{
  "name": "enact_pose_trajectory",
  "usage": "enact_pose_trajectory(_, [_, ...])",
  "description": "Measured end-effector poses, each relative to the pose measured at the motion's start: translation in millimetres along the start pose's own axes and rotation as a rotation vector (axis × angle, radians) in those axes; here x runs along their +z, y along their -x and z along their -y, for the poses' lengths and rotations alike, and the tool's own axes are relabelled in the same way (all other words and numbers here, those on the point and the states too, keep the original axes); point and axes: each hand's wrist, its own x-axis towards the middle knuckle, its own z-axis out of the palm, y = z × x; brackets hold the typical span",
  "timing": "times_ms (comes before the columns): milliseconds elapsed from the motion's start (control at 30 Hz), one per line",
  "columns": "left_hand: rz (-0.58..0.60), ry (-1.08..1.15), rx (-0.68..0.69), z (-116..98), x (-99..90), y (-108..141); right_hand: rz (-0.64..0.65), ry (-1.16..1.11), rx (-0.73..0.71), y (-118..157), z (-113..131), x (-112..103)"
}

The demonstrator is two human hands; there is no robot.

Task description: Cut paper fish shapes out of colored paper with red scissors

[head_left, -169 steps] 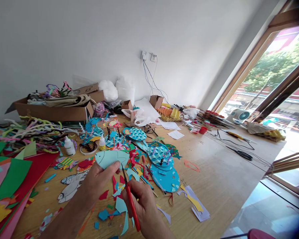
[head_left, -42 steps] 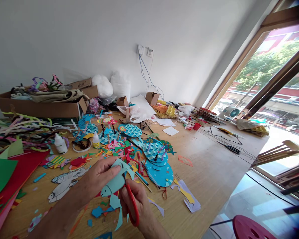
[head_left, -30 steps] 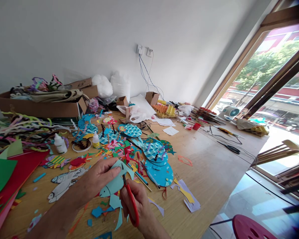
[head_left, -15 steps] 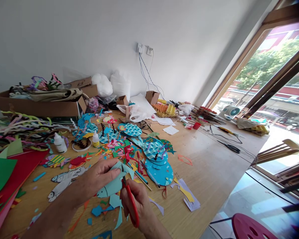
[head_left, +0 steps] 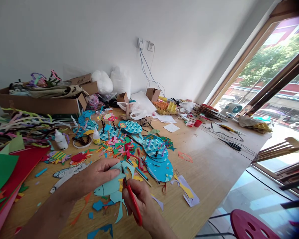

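Note:
A light blue paper fish (head_left: 107, 188), with an eye and a gill line drawn on it, is pinched between the thumb and fingers of my left hand (head_left: 105, 173). My right hand (head_left: 141, 202) is wrapped round the red handles of a pair of scissors (head_left: 134, 205). The scissor blades point up at the paper's right edge, by a curved strip of the same paper. Below the fish lie light blue scraps (head_left: 119, 199) and darker blue pieces (head_left: 98, 205).
Blue paper discs (head_left: 161, 169) and pencils lie beyond my hands. Glue bottles (head_left: 61, 140), white paper fish (head_left: 65, 179) and coloured sheets (head_left: 37, 162) are at the left. Black scissors (head_left: 232, 145) lie at the right, above a red stool (head_left: 249, 225).
The paper fish has turned slightly, its head shifting left, and the strip by the blades stands further out. My right hand has moved a little right. The whole view has shifted slightly.

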Motion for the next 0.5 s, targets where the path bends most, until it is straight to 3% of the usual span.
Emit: enact_pose_trajectory(500, [0.03,-0.078,0.02,3,-3.9,2,0.061,0.106,-0.032,6,2,-12])
